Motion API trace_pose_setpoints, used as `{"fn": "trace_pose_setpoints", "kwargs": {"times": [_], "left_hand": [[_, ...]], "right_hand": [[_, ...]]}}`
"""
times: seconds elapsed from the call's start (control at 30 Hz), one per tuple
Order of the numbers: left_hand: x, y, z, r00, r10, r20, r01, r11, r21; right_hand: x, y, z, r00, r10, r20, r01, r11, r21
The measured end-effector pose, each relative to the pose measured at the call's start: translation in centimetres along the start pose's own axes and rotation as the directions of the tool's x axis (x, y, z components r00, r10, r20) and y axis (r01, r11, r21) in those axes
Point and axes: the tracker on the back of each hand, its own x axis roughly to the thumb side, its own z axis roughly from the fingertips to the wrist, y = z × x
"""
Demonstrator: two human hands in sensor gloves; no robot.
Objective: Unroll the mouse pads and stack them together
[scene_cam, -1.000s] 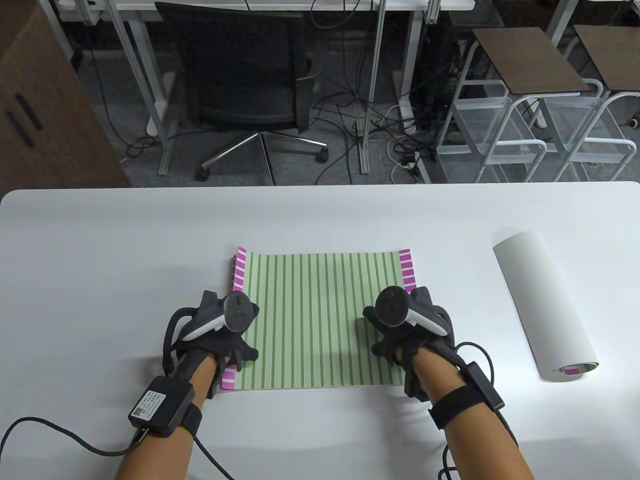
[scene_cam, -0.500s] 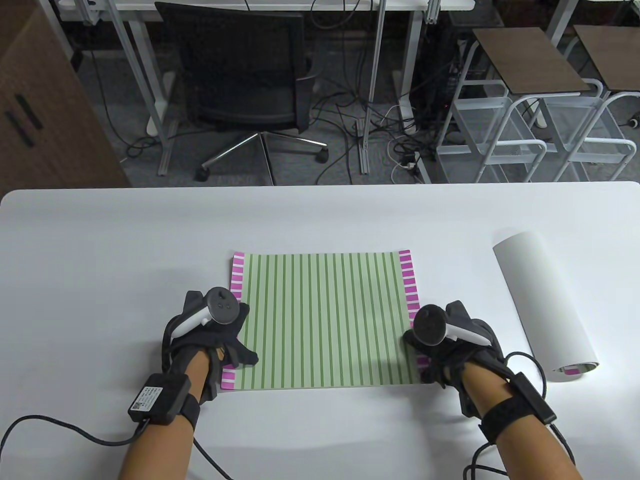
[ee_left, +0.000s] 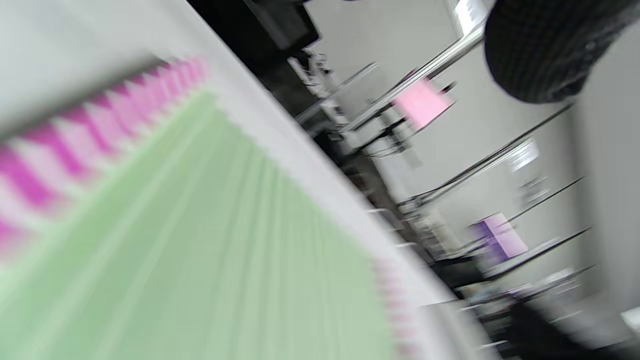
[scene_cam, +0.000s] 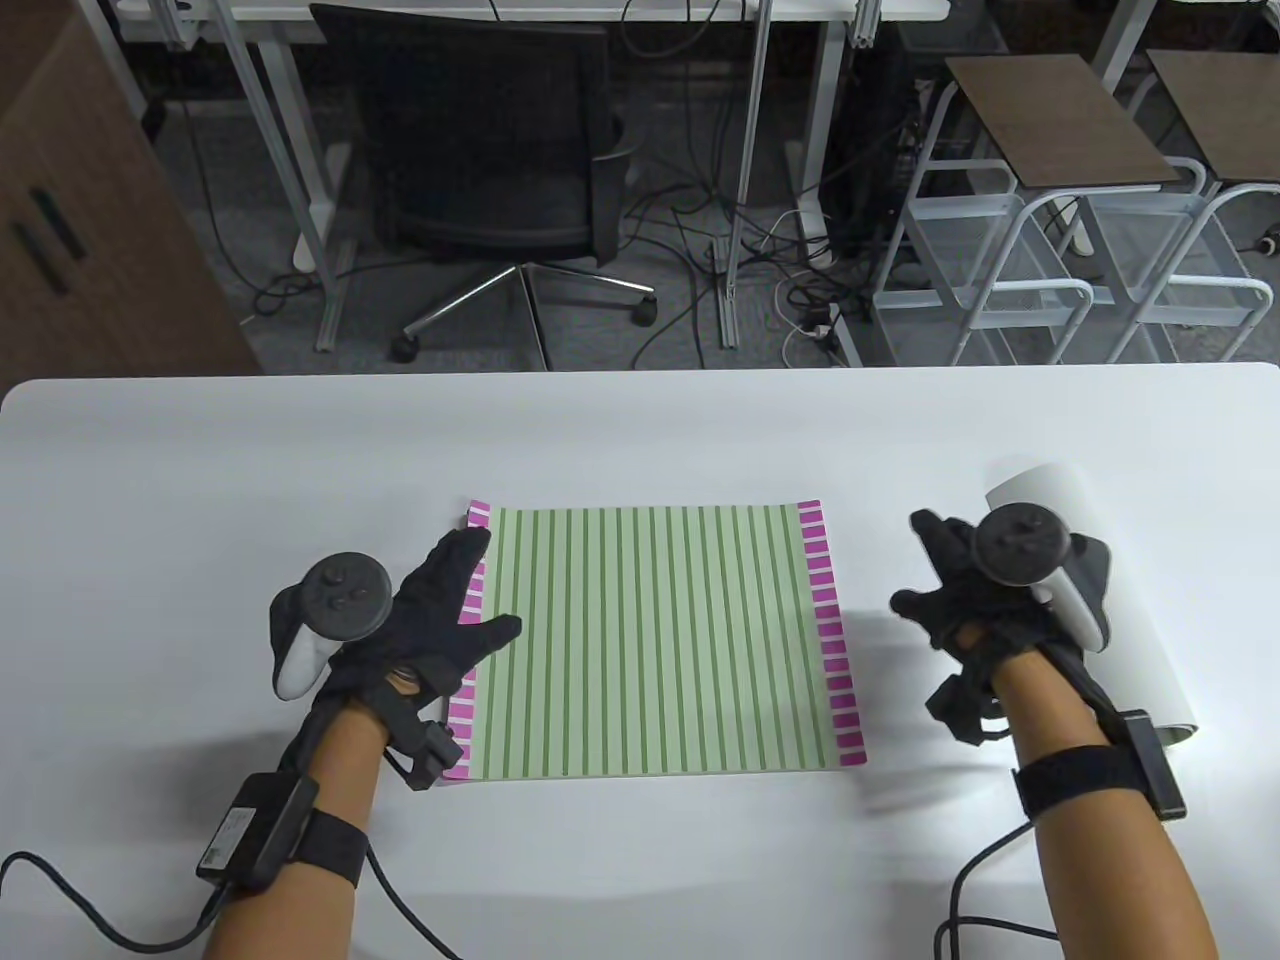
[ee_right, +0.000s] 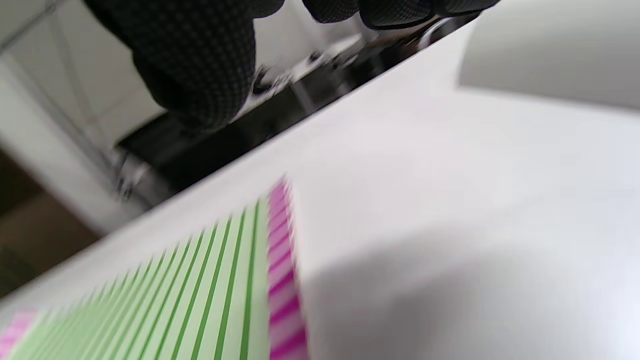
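Since half a second ago both hands have left the near corners of the green striped mouse pad (scene_cam: 650, 640): the right hand (scene_cam: 1000, 600) has swung out to the right and now hangs over the white table (scene_cam: 200, 470) between the flat pad and the rolled white mouse pad (scene_cam: 1130, 640), while the left hand (scene_cam: 420, 630) has slid up the pad's left border.

Table view: the striped pad lies flat and unrolled near the middle of the table, with magenta-and-white bars down its left and right edges. The left hand rests on the left border with fingers spread, thumb out over the green stripes, holding nothing. The right hand is off the pad and grips nothing, its fingers loosely bent and apart; whether it touches the roll behind it I cannot tell. The roll lies well to the right, its near end showing a bit of magenta print inside.

Left wrist view: blurred. The striped pad (ee_left: 200, 260) fills the lower left, its magenta border (ee_left: 100, 135) along the upper edge, and one dark gloved fingertip (ee_left: 545, 50) hangs at the top right, touching nothing.

Right wrist view: gloved fingers (ee_right: 200, 60) hang from the top, apart from the table below. The pad's far right corner (ee_right: 280, 260) sits at lower left and the pale curve of the roll (ee_right: 550, 55) at upper right
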Motion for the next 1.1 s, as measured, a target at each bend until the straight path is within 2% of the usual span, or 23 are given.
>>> {"fn": "trace_pose_setpoints", "kwargs": {"times": [0.07,0.17,0.3,0.43,0.5,0.6,0.67,0.77,0.83,0.9,0.93,1.0,1.07,1.1], "left_hand": [[0.9,0.1,0.3,0.989,0.126,0.078,-0.125,0.992,-0.024],[1.0,-0.2,0.4,0.974,0.194,0.113,-0.184,0.978,-0.096],[0.9,-0.6,0.3,0.975,0.189,0.12,-0.172,0.975,-0.139],[0.7,-0.9,0.2,0.981,0.162,0.103,-0.147,0.979,-0.138],[0.5,-0.9,0.1,0.984,0.152,0.097,-0.137,0.98,-0.146],[0.2,-1.0,0.1,0.985,0.15,0.083,-0.137,0.98,-0.143],[0.3,-1.0,0.1,0.986,0.146,0.079,-0.133,0.98,-0.145],[0.2,-1.0,0.1,0.987,0.139,0.075,-0.127,0.981,-0.145],[0.2,-1.1,0.0,0.988,0.136,0.071,-0.125,0.982,-0.144],[0.0,-1.2,0.0,0.987,0.144,0.066,-0.133,0.981,-0.143],[0.0,-1.2,-0.1,0.987,0.145,0.066,-0.135,0.981,-0.141],[-0.1,-1.3,-0.1,0.987,0.149,0.058,-0.14,0.982,-0.125],[-0.1,-1.5,-0.2,0.987,0.151,0.057,-0.144,0.983,-0.115],[-0.2,-1.7,-0.2,0.988,0.149,0.034,-0.146,0.986,-0.082]], "right_hand": [[-2.8,-2.4,-0.5,0.991,-0.029,-0.127,0.014,0.992,-0.123],[-6.1,-3.7,-0.6,0.966,-0.003,-0.259,-0.043,0.984,-0.173],[-10.8,-3.3,-0.3,0.89,0.108,-0.443,-0.174,0.978,-0.113],[-13.9,-1.0,-0.1,0.81,0.242,-0.534,-0.244,0.967,0.069],[-14.2,-0.3,-0.1,0.785,0.299,-0.543,-0.291,0.951,0.103],[-13.3,0.1,-0.4,0.714,0.465,-0.524,-0.497,0.863,0.088],[-12.5,-0.4,-0.4,0.722,0.46,-0.516,-0.529,0.849,0.016],[-11.0,-1.6,-0.2,0.781,0.351,-0.516,-0.437,0.898,-0.051],[-9.6,-2.1,0.0,0.856,0.197,-0.478,-0.289,0.949,-0.126],[-6.6,-2.4,0.1,0.93,0.017,-0.367,-0.089,0.979,-0.181],[-5.8,-2.3,0.2,0.941,-0.021,-0.337,-0.044,0.982,-0.184],[-1.9,-1.6,0.7,0.97,-0.159,-0.185,0.125,0.975,-0.184],[0.9,-0.5,1.2,0.961,-0.263,-0.087,0.252,0.961,-0.116],[3.0,0.6,1.6,0.94,-0.341,-0.013,0.34,0.939,-0.048]]}}
